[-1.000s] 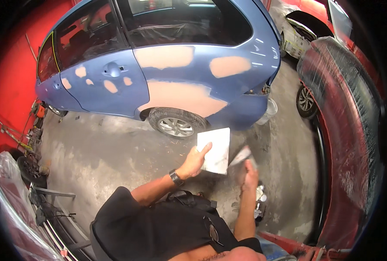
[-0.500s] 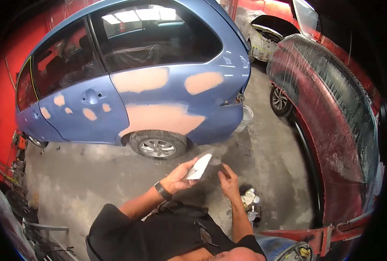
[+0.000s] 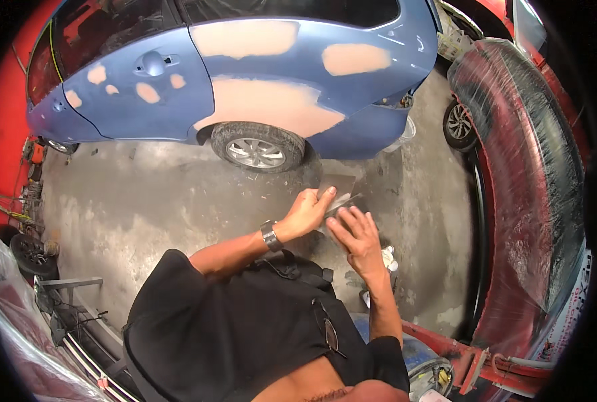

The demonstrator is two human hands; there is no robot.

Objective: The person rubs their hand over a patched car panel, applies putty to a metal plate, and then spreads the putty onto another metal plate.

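Note:
My left hand (image 3: pixel 310 211) pinches a thin grey sheet of sandpaper (image 3: pixel 338 181) between thumb and fingers, in front of my chest. A whitish folded part of it shows below the thumb. Close beside the sheet's lower edge is my right hand (image 3: pixel 356 236), its fingers stretched and slightly apart; whether they touch the sheet I cannot tell. Ahead stands a blue car (image 3: pixel 372 94) with pinkish filler patches (image 3: pixel 265 102) on its rear side and door. Its rear wheel (image 3: pixel 257 147) is just beyond my hands.
A red car (image 3: pixel 506 134) under plastic film stands to the right. A white bucket (image 3: pixel 405 130) sits behind the blue car's rear end. A red metal beam (image 3: pixel 476 365) lies near at right; a loose wheel (image 3: pixel 31 251) and metal frame (image 3: pixel 70 283) are at left.
My view has tipped downward, so the blue car sits higher. The sheet in my left hand now turns its grey face up instead of white. My right hand's fingers have opened out.

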